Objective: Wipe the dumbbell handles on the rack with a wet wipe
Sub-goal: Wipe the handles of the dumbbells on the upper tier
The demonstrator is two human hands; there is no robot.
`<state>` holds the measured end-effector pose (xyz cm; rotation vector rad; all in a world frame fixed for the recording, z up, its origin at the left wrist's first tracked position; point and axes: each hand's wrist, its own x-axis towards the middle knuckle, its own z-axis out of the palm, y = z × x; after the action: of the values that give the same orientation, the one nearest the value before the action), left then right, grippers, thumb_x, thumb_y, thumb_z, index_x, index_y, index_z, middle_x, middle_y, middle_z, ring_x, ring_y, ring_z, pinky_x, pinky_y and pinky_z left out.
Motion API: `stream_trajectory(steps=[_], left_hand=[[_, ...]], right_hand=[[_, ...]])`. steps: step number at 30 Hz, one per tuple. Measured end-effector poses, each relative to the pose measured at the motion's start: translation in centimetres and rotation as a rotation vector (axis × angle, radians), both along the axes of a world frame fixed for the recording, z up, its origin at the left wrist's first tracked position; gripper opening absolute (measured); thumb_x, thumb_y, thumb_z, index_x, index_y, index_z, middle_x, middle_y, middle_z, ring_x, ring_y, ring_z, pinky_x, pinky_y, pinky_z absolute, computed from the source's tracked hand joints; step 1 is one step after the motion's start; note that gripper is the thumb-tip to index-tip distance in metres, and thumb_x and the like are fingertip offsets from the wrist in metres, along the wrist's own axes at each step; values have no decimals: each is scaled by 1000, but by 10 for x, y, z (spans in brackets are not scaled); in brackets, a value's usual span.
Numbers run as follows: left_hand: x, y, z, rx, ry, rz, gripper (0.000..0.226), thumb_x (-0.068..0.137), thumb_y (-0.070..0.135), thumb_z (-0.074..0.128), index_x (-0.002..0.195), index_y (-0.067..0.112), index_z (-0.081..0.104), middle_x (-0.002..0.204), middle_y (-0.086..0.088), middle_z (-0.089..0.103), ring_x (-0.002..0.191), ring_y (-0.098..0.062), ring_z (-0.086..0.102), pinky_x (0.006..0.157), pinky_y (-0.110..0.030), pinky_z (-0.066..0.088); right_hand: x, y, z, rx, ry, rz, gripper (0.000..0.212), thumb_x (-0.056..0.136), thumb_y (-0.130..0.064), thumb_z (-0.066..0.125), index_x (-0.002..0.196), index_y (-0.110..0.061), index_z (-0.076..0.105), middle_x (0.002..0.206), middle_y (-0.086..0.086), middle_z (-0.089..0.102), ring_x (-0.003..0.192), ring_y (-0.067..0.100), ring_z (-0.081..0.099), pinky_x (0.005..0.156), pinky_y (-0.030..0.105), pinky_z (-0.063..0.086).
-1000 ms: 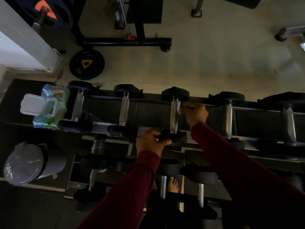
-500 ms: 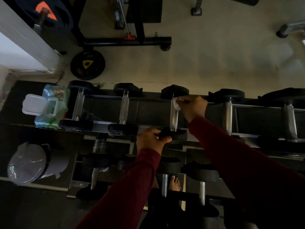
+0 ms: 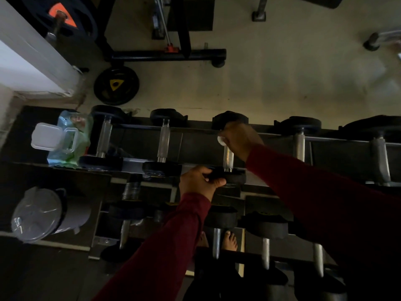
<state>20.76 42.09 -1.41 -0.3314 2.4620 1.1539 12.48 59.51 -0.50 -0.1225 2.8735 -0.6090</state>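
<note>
A dark rack point(image 3: 195, 146) holds several dumbbells with black heads and knurled steel handles on its top tier. My right hand point(image 3: 239, 139) is wrapped around the far end of the third dumbbell's handle point(image 3: 228, 158), pressing a white wet wipe point(image 3: 221, 140) against it. My left hand point(image 3: 200, 181) grips the near black head point(image 3: 233, 177) of that same dumbbell. Two dumbbell handles point(image 3: 163, 141) stand to the left and two more point(image 3: 299, 148) to the right.
A green wet-wipe pack point(image 3: 69, 140) with its white lid open lies at the rack's left end. A grey bin with a clear liner point(image 3: 43, 213) stands on the floor at the left. A lower tier holds more dumbbells point(image 3: 263, 229). A weight plate point(image 3: 116, 85) leans beyond the rack.
My right hand slid the wipe along the handle toward its far end, up against the far head. The left hand kept its hold on the near head.
</note>
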Motion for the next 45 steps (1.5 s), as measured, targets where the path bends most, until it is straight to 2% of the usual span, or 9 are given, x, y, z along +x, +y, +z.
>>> stream_trajectory(steps=[7,10,14,19,21,29,34,39,45], left_hand=[[2,0,9,42,-1,-57,41,66,33,88,100,23,67,98,8,67,90,-6,64,82,-28,57],[2,4,22,-123,127,-353,33,81,37,74,111,27,64,106,11,62,97,-5,58,88,-24,52],[-6,29,37,-427,302,-932,41,84,44,65,121,27,57,120,2,58,114,-20,53,94,-42,49],[-17,91,41,-917,178,-1444,41,88,26,68,123,8,56,124,-16,57,113,-33,57,91,-47,53],[-18,111,41,-1005,59,-1523,42,90,19,65,127,3,53,129,-21,53,120,-38,52,96,-52,50],[-9,65,38,-729,350,-1275,69,81,19,73,139,8,38,132,-14,47,103,-27,60,85,-38,56],[-5,32,27,-512,306,-1059,72,78,13,75,140,17,37,145,-4,33,116,-23,54,98,-35,50],[14,27,12,-232,272,-688,61,85,12,69,138,31,47,141,8,42,127,-13,43,104,-18,29],[17,11,11,-130,205,-296,59,73,24,83,128,26,60,126,5,63,116,-11,58,103,-35,48]], right_hand=[[34,-3,12,-71,-207,199,17,91,-25,67,104,-16,73,106,-1,71,94,4,65,85,16,44],[37,21,19,-300,-220,-134,22,91,-27,68,112,-21,70,110,-5,68,95,2,62,85,20,48],[53,45,26,-958,-400,-805,21,92,-20,66,112,-23,68,114,3,67,98,19,68,69,27,58],[65,56,25,-1239,-491,-1048,27,95,-12,59,121,-17,63,115,5,64,97,17,67,62,22,57],[69,60,21,-1397,-498,-1120,30,91,-14,65,120,-14,64,117,10,66,101,22,68,78,30,59],[78,61,16,-1398,-423,-1039,32,86,-13,71,118,-13,64,114,10,70,103,22,69,94,39,55],[62,45,14,-967,-323,-996,35,87,-24,71,121,-28,64,116,-4,62,100,12,61,92,36,55],[48,24,12,-622,-166,-816,27,88,-29,71,112,-18,67,100,-8,61,93,4,56,84,20,44],[31,6,7,-444,-90,-685,10,91,-22,67,84,-28,66,90,-10,70,78,0,57,86,19,48]])
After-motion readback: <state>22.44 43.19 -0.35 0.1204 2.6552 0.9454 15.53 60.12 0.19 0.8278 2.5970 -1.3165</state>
